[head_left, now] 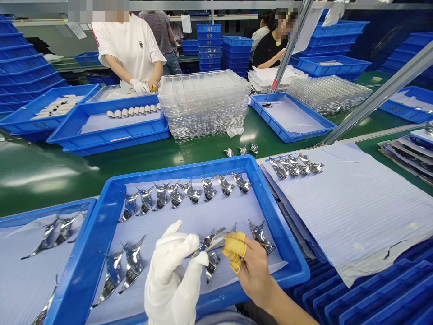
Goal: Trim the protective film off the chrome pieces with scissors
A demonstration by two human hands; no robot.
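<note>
My left hand [176,275], in a white glove, pinches one end of a shiny chrome part [214,241]. Yellow finger cots cover the fingertips of my right hand [248,262], which grips the other end of that part. Both hands hold it above a blue tray [301,271] lined with pale sheet. Along the tray's far side runs a row of several curved, pointed chrome parts [208,188]. Two more chrome parts [133,262] lie at the left, and another chrome part [260,237] rests right of my hands. Others under my hands are partly hidden.
At the left is a second blue tray [20,280] with chrome parts. A paper-topped stack [355,194] stands at the right. Beyond are clear plastic trays [206,106] and blue trays [111,135]. A co-worker [131,49] works across the green table [145,153]. A metal post [379,95] slants upward.
</note>
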